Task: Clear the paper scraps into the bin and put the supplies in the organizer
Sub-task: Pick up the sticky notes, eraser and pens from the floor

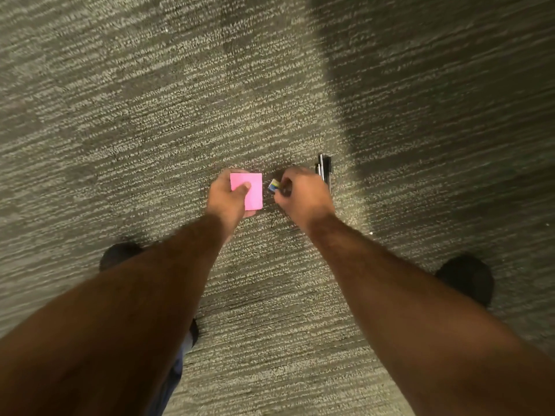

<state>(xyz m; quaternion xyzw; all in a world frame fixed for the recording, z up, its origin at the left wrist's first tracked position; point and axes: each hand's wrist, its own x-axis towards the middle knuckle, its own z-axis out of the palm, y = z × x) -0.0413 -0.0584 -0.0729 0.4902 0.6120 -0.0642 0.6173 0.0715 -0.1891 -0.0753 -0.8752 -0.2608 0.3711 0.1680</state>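
My left hand point(229, 199) holds a pink sticky-note pad point(250, 190) flat in its palm, thumb pressed on top. My right hand point(303, 196) is just to the right of it, fingers curled round dark pens point(325, 169) whose ends stick out above the knuckles. The same hand pinches a small blue, yellow and white object point(274, 185) at its fingertips; I cannot tell what it is. Both hands hang above the carpet. No bin or organizer is in view.
Grey striped carpet point(180, 100) fills the view, with a darker shadowed strip on the right. My two dark shoes point(120, 255) point(468, 277) stand at lower left and lower right.
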